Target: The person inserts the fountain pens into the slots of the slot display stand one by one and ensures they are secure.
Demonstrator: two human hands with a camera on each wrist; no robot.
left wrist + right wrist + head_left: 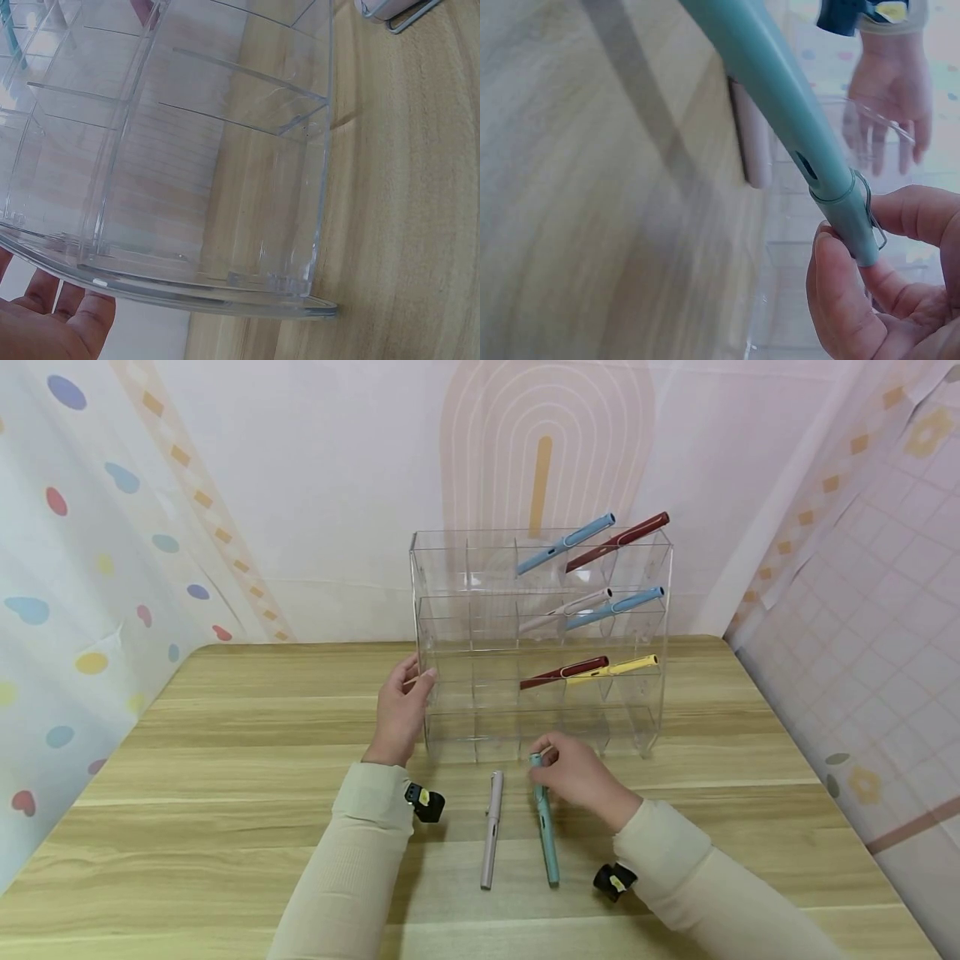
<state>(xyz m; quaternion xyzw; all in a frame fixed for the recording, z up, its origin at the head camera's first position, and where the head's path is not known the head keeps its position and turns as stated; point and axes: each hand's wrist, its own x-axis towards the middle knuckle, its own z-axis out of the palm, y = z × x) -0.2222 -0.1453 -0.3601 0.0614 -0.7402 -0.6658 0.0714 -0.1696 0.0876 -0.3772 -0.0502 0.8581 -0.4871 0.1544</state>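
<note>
My right hand (573, 772) pinches the capped end of a teal pen (545, 835) between thumb and fingers, close in front of a clear acrylic pen rack (495, 708). In the right wrist view the teal pen (795, 124) slants down into the fingertips, its wire clip beside the thumb. A pale pinkish-grey pen (492, 831) lies on the table to its left. At the rack's left side panel is my left hand (401, 714), its fairly straight fingers (86, 311) resting along the outside of the panel.
Pens lean in the rack's right-hand compartments: blue (566, 544) and dark red (618, 541) on top, pale pink (570, 608) and blue (618, 607) below, then dark red (562, 673) and yellow (615, 668). Curtains surround the wooden table (225, 793).
</note>
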